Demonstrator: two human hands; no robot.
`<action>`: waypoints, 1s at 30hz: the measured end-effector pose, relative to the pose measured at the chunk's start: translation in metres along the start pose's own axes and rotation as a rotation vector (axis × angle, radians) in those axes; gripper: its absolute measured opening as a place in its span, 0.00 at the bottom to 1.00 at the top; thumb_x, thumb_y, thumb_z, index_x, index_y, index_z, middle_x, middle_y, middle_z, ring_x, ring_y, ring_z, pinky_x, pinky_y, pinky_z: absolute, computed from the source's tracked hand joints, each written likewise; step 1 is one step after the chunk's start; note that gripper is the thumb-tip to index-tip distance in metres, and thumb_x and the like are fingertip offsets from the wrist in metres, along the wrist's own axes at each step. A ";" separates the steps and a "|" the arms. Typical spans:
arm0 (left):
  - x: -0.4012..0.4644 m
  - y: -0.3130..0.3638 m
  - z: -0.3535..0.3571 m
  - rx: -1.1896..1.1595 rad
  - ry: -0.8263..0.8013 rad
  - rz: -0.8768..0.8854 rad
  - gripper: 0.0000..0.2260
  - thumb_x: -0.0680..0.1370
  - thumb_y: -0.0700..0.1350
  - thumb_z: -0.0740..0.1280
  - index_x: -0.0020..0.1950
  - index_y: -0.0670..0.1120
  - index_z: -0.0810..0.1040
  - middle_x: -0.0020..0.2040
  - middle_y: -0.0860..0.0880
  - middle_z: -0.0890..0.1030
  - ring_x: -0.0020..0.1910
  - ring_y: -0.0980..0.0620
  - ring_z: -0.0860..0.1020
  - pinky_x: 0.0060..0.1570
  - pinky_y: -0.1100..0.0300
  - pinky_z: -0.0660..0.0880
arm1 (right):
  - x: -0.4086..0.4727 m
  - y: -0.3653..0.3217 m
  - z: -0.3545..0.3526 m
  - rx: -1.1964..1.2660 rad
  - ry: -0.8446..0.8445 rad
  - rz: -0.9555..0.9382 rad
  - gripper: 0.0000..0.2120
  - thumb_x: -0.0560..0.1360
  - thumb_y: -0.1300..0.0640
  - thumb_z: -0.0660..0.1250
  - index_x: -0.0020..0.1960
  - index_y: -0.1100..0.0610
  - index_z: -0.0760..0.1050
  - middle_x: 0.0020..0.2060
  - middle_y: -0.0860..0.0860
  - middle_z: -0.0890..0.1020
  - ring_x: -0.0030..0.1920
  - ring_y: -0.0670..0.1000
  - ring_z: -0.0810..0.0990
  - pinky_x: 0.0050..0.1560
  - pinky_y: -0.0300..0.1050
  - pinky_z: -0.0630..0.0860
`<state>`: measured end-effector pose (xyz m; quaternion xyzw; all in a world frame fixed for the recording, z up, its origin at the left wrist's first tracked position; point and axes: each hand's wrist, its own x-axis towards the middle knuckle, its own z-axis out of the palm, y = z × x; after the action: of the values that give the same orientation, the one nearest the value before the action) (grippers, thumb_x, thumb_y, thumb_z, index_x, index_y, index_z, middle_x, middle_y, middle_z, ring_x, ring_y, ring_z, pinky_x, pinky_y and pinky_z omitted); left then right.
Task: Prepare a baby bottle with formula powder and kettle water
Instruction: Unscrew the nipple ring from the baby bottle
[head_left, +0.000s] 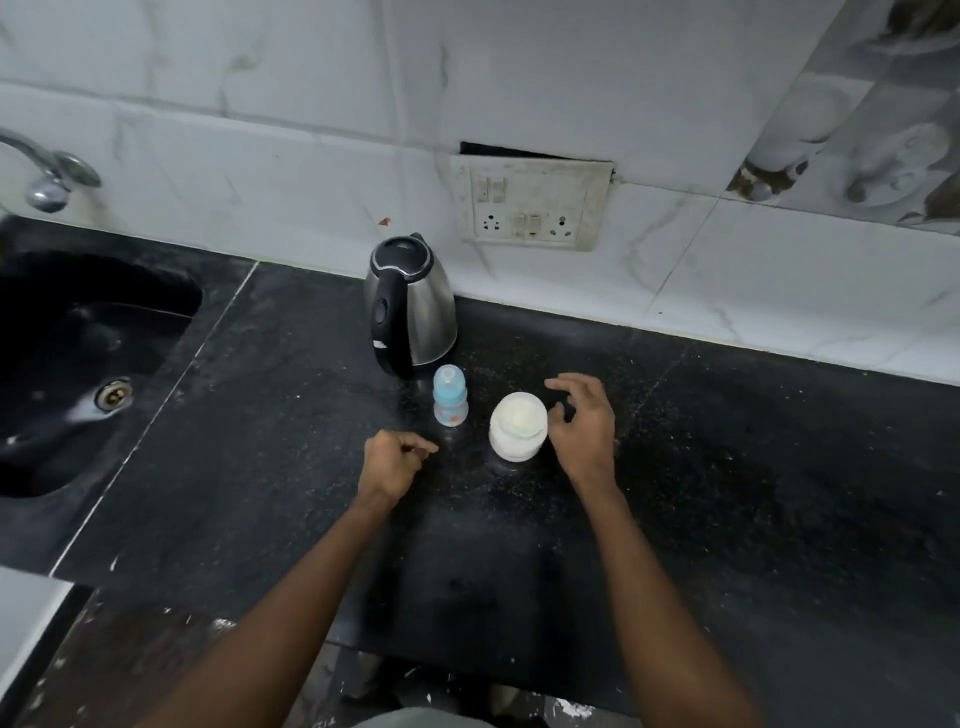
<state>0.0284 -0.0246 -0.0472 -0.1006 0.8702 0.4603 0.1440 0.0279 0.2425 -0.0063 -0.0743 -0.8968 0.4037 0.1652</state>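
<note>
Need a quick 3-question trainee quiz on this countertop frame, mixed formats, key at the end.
1. True or false: the baby bottle has its cap on.
2. What stands nearest the right hand? A) kettle B) powder jar C) sink
3. Fill in: the kettle stands behind the bottle, against the ____.

Key
1. True; it stands capped on the counter.
2. B; the open fingers sit beside the jar, no grip yet. The left hand is loosely curled, empty.
3. Wall.
</note>
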 end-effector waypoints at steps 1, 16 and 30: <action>0.003 -0.003 -0.006 -0.014 0.019 -0.018 0.17 0.78 0.30 0.67 0.44 0.49 0.88 0.45 0.48 0.88 0.44 0.48 0.85 0.56 0.51 0.83 | 0.005 -0.012 0.007 0.023 0.001 -0.040 0.18 0.72 0.74 0.66 0.56 0.58 0.84 0.57 0.53 0.80 0.56 0.50 0.81 0.60 0.48 0.80; 0.049 0.011 -0.019 -0.002 -0.062 0.065 0.32 0.75 0.30 0.60 0.80 0.42 0.68 0.74 0.42 0.76 0.73 0.44 0.74 0.74 0.57 0.68 | 0.031 -0.088 0.090 -0.169 -0.484 -0.051 0.24 0.75 0.59 0.74 0.70 0.55 0.75 0.66 0.54 0.77 0.64 0.56 0.78 0.64 0.49 0.74; 0.059 0.015 0.002 -0.061 -0.064 0.195 0.21 0.70 0.45 0.81 0.60 0.46 0.81 0.51 0.52 0.83 0.50 0.54 0.83 0.51 0.56 0.82 | 0.029 -0.092 0.098 -0.164 -0.502 0.069 0.21 0.70 0.56 0.78 0.61 0.52 0.77 0.55 0.51 0.81 0.54 0.53 0.81 0.56 0.49 0.78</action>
<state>-0.0307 -0.0169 -0.0571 -0.0052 0.8565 0.5012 0.1232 -0.0339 0.1203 0.0084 -0.0156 -0.9363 0.3409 -0.0828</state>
